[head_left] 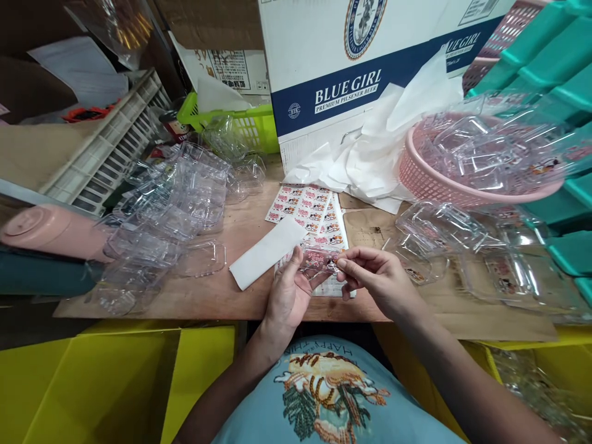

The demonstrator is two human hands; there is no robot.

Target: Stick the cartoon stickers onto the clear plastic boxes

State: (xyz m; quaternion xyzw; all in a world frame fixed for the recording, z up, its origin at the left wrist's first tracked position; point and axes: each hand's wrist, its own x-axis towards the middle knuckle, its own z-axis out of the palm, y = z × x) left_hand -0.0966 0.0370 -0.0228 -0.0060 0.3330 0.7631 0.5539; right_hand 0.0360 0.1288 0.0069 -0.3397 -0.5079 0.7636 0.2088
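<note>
Over the bench (247, 225), half-curled left hand (285, 299) and pinching right hand (382, 277) hold a case (329, 269); uneven pressure could crease its sticker (317, 258).

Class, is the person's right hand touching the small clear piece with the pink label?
Touching. The head view shows the right hand pinching the clear piece at its right end, with thumb and fingers.
</note>
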